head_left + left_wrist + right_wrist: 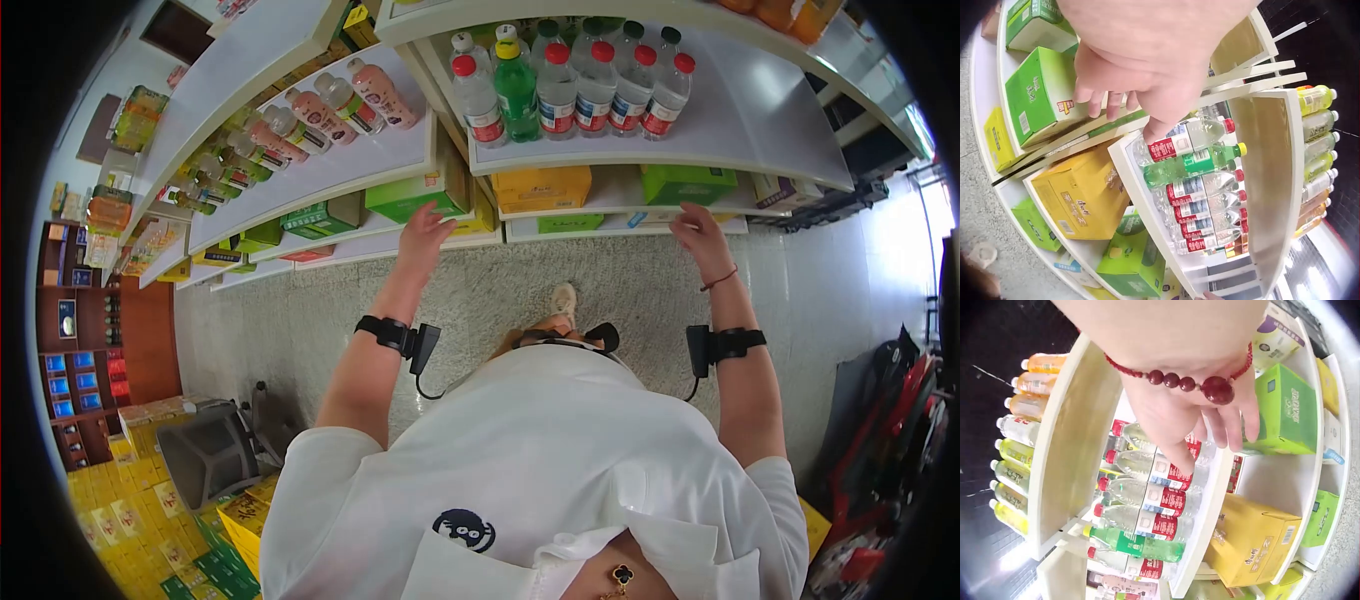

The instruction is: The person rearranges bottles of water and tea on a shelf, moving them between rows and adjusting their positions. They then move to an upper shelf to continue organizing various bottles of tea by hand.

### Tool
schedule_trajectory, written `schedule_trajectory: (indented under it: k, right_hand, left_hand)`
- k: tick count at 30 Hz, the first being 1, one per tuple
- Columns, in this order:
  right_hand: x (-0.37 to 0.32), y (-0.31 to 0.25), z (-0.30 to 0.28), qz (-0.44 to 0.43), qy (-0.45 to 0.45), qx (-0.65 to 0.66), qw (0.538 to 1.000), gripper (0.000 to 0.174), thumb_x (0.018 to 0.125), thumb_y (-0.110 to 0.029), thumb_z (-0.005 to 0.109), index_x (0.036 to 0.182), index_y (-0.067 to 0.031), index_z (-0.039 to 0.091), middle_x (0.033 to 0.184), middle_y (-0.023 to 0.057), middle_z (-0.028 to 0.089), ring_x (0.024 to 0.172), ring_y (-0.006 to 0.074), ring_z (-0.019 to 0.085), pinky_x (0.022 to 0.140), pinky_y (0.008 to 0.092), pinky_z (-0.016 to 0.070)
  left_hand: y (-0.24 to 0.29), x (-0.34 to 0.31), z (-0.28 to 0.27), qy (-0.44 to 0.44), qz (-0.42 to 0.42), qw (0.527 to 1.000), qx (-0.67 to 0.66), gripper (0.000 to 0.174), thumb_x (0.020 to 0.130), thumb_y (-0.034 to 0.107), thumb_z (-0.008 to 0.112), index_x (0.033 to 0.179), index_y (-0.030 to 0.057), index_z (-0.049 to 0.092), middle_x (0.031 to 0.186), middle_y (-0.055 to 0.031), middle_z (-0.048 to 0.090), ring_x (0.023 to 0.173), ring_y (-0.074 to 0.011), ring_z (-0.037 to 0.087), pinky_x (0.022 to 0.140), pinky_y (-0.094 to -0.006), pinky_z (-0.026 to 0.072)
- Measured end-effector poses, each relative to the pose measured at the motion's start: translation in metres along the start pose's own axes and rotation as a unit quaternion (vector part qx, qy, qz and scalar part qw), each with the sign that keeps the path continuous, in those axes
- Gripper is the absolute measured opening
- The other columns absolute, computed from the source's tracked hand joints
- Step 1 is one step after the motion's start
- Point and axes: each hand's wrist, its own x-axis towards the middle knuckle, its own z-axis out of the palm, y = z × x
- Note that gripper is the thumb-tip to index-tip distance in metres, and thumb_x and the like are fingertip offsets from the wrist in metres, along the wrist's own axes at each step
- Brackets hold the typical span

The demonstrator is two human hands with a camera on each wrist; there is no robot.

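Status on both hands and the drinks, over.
Left hand open, empty; right hand open, empty. Green bottle upright on shelf, between red-capped clear bottles. No obstruction seen in front of them.

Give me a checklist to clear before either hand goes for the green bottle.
1. Left hand empty: ok.
2. Right hand empty: ok.
3. Green bottle upright on the shelf: ok.
4. Its yellow cap on: ok.
5. Free finger room on both sides: not ok, it seems; red-capped bottles stand close to its left and right.
6. Cap screwed tight: cannot tell.
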Motion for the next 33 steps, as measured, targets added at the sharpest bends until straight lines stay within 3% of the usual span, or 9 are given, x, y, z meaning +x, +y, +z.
schedule_trajectory:
  k: [2,9,11,16,21,30,33]
  right_hand:
    - [0.030,-0.005,-0.004,-0.080,0.034,-0.068,0.994,0.060,0.076,-0.019,0.076,0.126,-0.0005,0.049,0.105,0.0108,0.059,0.087,0.0146,0.059,0.071,0.0275,0.0490]
    - [0.107,-0.057,-0.036,-0.118,0.052,-0.126,0.984,0.078,0.071,-0.024,0.080,0.134,-0.0035,0.040,0.122,0.0173,0.054,0.109,0.0239,0.055,0.087,0.0345,0.0486]
    - [0.119,-0.072,-0.044,-0.128,0.033,-0.181,0.974,0.084,0.069,-0.027,0.081,0.136,-0.0031,0.036,0.125,0.0191,0.052,0.114,0.0273,0.053,0.090,0.0354,0.0478]
    - [0.158,-0.071,-0.050,-0.171,0.007,-0.207,0.963,0.088,0.065,-0.029,0.083,0.135,-0.0012,0.037,0.127,0.0201,0.051,0.116,0.0296,0.052,0.094,0.0365,0.0457]
    - [0.190,-0.089,-0.046,-0.219,-0.051,-0.211,0.951,0.088,0.062,-0.028,0.085,0.133,0.0000,0.039,0.126,0.0184,0.052,0.117,0.0281,0.052,0.096,0.0366,0.0444]
    - [0.227,-0.095,-0.048,-0.280,-0.195,-0.182,0.922,0.083,0.057,-0.035,0.086,0.119,0.0010,0.045,0.111,0.0168,0.061,0.105,0.0269,0.060,0.091,0.0331,0.0463]
    - [0.219,-0.106,-0.044,-0.282,-0.167,-0.233,0.916,0.078,0.057,-0.033,0.086,0.113,0.0036,0.046,0.107,0.0217,0.060,0.101,0.0320,0.061,0.087,0.0362,0.0486]
  left_hand:
    - [-0.006,0.016,0.005,0.005,0.028,0.999,0.017,0.062,0.082,0.016,0.069,0.135,0.0029,0.041,0.115,-0.0132,0.056,0.111,-0.0203,0.051,0.095,-0.0305,0.0402]
    - [0.020,0.067,0.043,0.050,0.064,0.997,0.011,0.070,0.077,0.019,0.075,0.136,0.0046,0.040,0.123,-0.0169,0.052,0.113,-0.0227,0.051,0.092,-0.0325,0.0440]
    - [0.019,0.083,0.055,0.061,0.043,0.996,-0.057,0.071,0.076,0.020,0.075,0.136,0.0044,0.040,0.123,-0.0176,0.052,0.114,-0.0230,0.051,0.093,-0.0327,0.0433]
    - [0.056,0.079,0.082,0.097,0.037,0.995,-0.015,0.071,0.076,0.020,0.075,0.137,0.0048,0.040,0.123,-0.0178,0.052,0.114,-0.0233,0.051,0.094,-0.0330,0.0421]
    - [0.048,0.071,0.098,0.151,0.031,0.988,-0.009,0.071,0.077,0.019,0.075,0.137,0.0047,0.040,0.123,-0.0171,0.052,0.114,-0.0231,0.051,0.094,-0.0337,0.0417]
    - [0.063,-0.013,0.176,0.295,-0.072,0.950,-0.073,0.064,0.080,0.024,0.071,0.135,0.0050,0.044,0.120,-0.0148,0.055,0.114,-0.0219,0.051,0.095,-0.0350,0.0386]
    - [0.070,-0.040,0.208,0.325,-0.096,0.934,-0.112,0.063,0.080,0.028,0.070,0.134,0.0073,0.045,0.124,-0.0126,0.054,0.114,-0.0214,0.050,0.097,-0.0349,0.0360]
